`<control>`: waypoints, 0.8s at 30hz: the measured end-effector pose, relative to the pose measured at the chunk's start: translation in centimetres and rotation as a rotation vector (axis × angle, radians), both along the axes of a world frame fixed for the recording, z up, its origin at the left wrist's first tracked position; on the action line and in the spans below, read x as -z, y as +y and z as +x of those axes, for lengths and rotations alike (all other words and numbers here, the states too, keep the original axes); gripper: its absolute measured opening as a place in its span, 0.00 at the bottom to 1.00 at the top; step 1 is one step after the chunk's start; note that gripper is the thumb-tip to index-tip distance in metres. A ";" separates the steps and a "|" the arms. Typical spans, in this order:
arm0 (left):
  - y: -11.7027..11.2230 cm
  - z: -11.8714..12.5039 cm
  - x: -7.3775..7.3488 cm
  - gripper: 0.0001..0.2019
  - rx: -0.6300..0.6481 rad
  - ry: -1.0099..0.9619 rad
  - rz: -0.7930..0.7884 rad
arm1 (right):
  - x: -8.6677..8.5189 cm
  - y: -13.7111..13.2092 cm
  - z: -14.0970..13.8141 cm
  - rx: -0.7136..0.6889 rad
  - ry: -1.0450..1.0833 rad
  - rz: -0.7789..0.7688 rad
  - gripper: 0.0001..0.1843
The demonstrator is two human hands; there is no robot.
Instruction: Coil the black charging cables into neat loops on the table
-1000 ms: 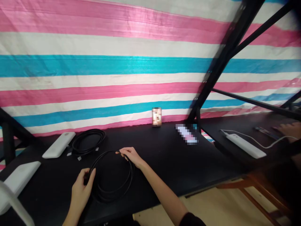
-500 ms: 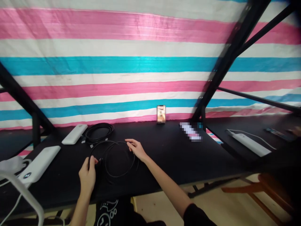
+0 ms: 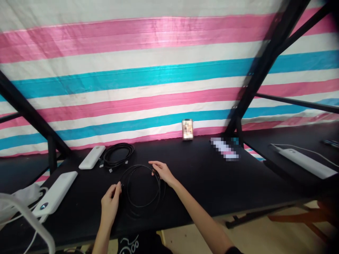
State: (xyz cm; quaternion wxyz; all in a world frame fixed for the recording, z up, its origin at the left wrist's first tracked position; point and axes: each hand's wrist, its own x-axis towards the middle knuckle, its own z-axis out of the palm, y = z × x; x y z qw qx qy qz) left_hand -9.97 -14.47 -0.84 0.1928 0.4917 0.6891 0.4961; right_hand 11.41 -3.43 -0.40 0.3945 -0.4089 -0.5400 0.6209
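A thin black cable (image 3: 143,205) hangs in loose loops between my two hands, low over the black table. My left hand (image 3: 111,201) is closed on the loops' left side, thumb against fingers. At the upper right of the loops, my right hand (image 3: 162,173) grips the cable with its fingers bent, the index finger stretched out to the left. Just behind lies a second black cable, a coiled bundle (image 3: 118,155) with light-coloured plug ends beside it.
White power banks (image 3: 91,157) (image 3: 57,193) lie on the left, near a pale curved tube (image 3: 31,218). A small upright card-like object (image 3: 188,129) and a blurred-out flat item (image 3: 224,149) stand at the back. Another white device (image 3: 304,162) with a cord lies right. Black frame bars (image 3: 265,74) slant up both sides.
My left hand has drawn closer to my right, and the cable between them now forms rounder, tighter loops. The whole view has turned slightly, shifting everything to the right.
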 end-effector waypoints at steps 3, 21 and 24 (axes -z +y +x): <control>0.0 0.1 -0.1 0.20 0.034 0.008 0.027 | 0.2 0.0 -0.1 0.040 -0.005 0.013 0.20; -0.4 0.2 -0.5 0.14 -0.383 -0.471 0.447 | -1.2 0.6 2.1 0.181 -0.168 0.451 0.16; -0.6 0.1 -0.2 0.15 -0.348 -0.493 0.422 | -2.6 -1.0 2.7 0.125 -0.127 0.300 0.17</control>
